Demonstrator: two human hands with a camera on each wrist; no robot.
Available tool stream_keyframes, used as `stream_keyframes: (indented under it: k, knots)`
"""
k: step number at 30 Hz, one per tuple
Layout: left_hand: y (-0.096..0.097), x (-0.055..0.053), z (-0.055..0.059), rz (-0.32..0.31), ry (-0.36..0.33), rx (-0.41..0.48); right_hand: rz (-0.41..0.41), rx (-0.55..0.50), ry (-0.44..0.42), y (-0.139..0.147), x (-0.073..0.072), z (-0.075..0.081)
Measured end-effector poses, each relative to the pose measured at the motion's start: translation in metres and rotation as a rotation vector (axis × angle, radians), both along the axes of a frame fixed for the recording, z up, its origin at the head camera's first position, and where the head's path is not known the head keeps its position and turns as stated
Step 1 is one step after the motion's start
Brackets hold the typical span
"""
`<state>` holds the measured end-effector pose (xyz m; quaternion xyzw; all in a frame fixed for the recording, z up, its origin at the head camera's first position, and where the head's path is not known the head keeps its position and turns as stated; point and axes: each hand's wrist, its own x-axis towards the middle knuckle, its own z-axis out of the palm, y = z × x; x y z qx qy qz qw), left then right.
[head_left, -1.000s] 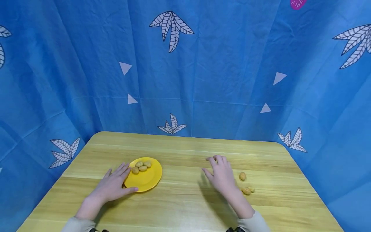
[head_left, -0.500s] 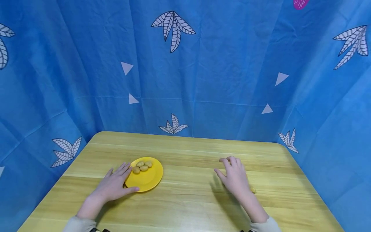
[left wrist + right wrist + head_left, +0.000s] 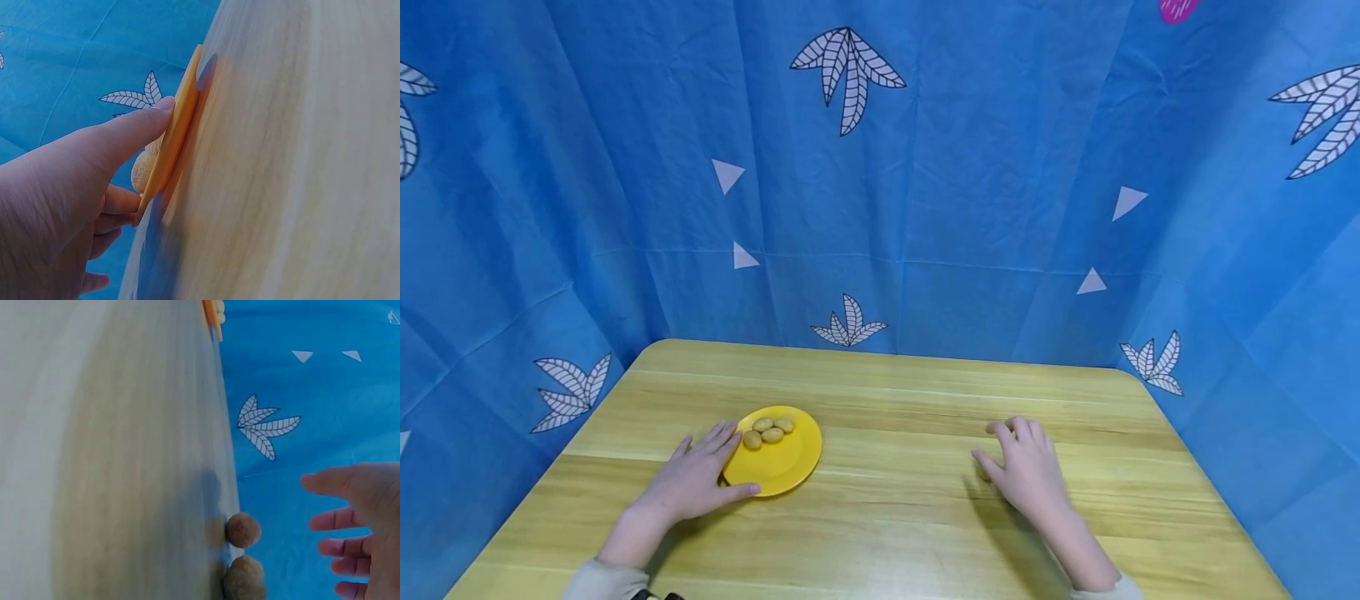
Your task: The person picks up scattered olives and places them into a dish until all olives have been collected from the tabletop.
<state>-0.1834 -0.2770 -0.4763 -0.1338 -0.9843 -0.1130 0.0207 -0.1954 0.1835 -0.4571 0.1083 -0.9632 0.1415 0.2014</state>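
My left hand (image 3: 696,479) lies at the left side of a yellow plate (image 3: 786,468), its thumb and fingertips touching the rim. Several brown nuts, which look like peanuts in the shell (image 3: 763,436), sit on the plate's far left part. In the left wrist view the thumb presses the plate (image 3: 181,125) edge, and a textured peanut (image 3: 144,172) shows behind it. My right hand (image 3: 1028,468) hovers over the table's right part, fingers loosely bent and apart, holding nothing. Beneath it a peanut (image 3: 983,472) peeks out by the thumb; the right wrist view shows several peanuts (image 3: 243,530) on the table.
The wooden table (image 3: 880,517) has rounded far corners. A blue curtain (image 3: 985,167) with leaf and triangle prints hangs behind it and along both sides. In the right wrist view, the plate's edge (image 3: 211,315) appears at the top.
My right hand has moved rightward and slightly nearer, coming over the loose peanuts and hiding most of them in the head view. My left hand and the plate have stayed put.
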Motion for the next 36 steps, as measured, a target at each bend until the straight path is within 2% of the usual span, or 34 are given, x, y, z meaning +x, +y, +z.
stream_keyframes:
  k: [9,14,24,36]
  knots:
    - [-0.001,-0.001,-0.002,0.001,0.000,0.009,0.009,0.049,-0.012,0.008,0.003,-0.007]
    - [-0.002,-0.002,-0.004,-0.002,0.000,0.012,0.007,0.081,-0.052,0.010,0.004,-0.011]
    - [-0.001,-0.001,-0.001,0.000,-0.014,0.008,0.012,0.143,-0.119,0.014,0.003,-0.014]
    - [-0.001,-0.002,-0.005,0.003,-0.004,0.019,0.035,0.175,-0.161,0.013,0.000,-0.015]
